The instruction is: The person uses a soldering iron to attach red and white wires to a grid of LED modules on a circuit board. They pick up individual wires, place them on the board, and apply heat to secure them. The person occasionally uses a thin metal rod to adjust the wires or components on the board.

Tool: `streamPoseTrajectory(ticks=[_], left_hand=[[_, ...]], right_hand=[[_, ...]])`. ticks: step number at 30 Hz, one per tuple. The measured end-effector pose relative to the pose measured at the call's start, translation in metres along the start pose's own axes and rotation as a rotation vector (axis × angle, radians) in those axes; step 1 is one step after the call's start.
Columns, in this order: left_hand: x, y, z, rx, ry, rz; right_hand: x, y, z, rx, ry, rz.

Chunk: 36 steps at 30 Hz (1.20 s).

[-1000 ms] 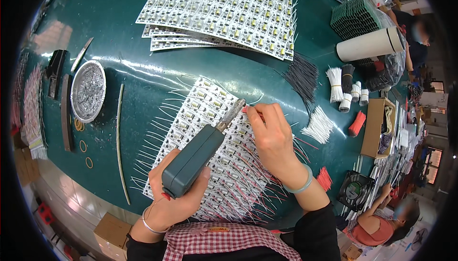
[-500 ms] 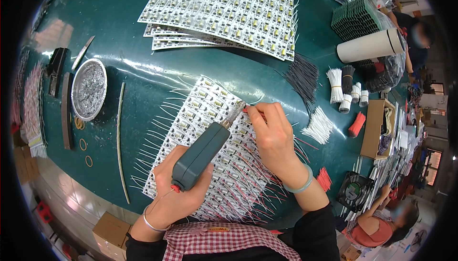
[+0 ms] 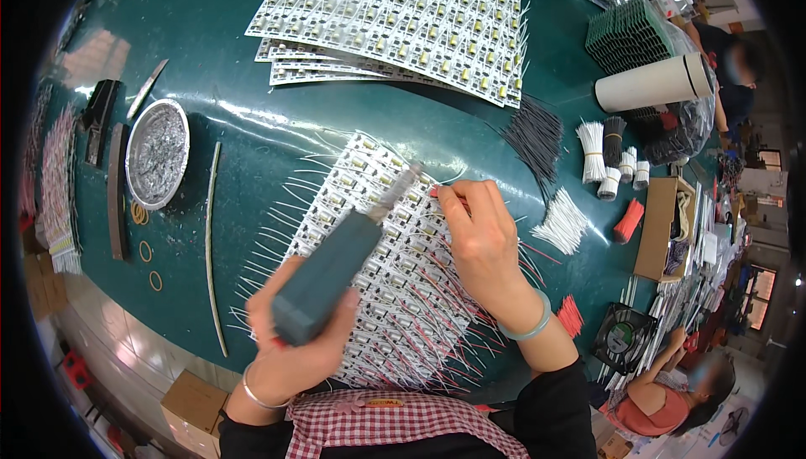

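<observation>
A white panel of small circuit boards (image 3: 336, 207) lies at a slant before me, with white wires sticking out on its left side and red wires on its right. My left hand (image 3: 294, 358) is closed around the dark green handle of a soldering iron (image 3: 327, 279). The iron's tip is over the panel's upper part, apart from my right hand; motion blurs it a little. At the panel's upper right edge, my right hand (image 3: 491, 245) pinches red wire (image 3: 436, 193) between thumb and fingers. The far end of that wire is hidden by the fingers.
More board panels (image 3: 395, 23) are stacked at the back. A metal bowl of solder scraps (image 3: 158, 153) stands left. To the right lie black wires (image 3: 534, 140), white wires (image 3: 561, 220), red wires (image 3: 570, 315), a cardboard box (image 3: 659, 228) and a fan (image 3: 625, 335). Two people sit further right.
My left hand has drawn the soldering iron down and to the left, so its tip has come away from the red wire. The right hand has stayed almost in place.
</observation>
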State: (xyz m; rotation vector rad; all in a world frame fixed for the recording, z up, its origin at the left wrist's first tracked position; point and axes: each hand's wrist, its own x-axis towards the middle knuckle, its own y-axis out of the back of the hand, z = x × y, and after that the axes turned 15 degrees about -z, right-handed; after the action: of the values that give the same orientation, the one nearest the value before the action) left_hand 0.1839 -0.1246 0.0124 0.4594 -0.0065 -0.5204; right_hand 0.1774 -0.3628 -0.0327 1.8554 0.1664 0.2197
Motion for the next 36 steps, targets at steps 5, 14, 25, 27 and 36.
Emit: streamPoseTrajectory(ticks=[5, 14, 25, 27, 36], left_hand=[[-0.016, 0.048, -0.01, -0.147, -0.179, 0.701], [-0.018, 0.082, -0.037, -0.173, 0.062, 0.68], [-0.041, 0.012, -0.007, -0.387, 0.299, 0.08], [-0.038, 0.007, -0.007, -0.329, 0.243, -0.008], [-0.021, -0.003, -0.004, -0.195, 0.098, -0.064]], right_hand=[[-0.003, 0.002, 0.002, 0.003, -0.021, -0.004], [0.0, 0.001, -0.002, -0.002, -0.014, 0.002], [-0.014, 0.004, -0.004, 0.053, 0.043, 0.097], [-0.015, 0.0, -0.007, 0.088, 0.049, 0.075], [-0.014, -0.007, -0.011, 0.091, 0.029, 0.055]])
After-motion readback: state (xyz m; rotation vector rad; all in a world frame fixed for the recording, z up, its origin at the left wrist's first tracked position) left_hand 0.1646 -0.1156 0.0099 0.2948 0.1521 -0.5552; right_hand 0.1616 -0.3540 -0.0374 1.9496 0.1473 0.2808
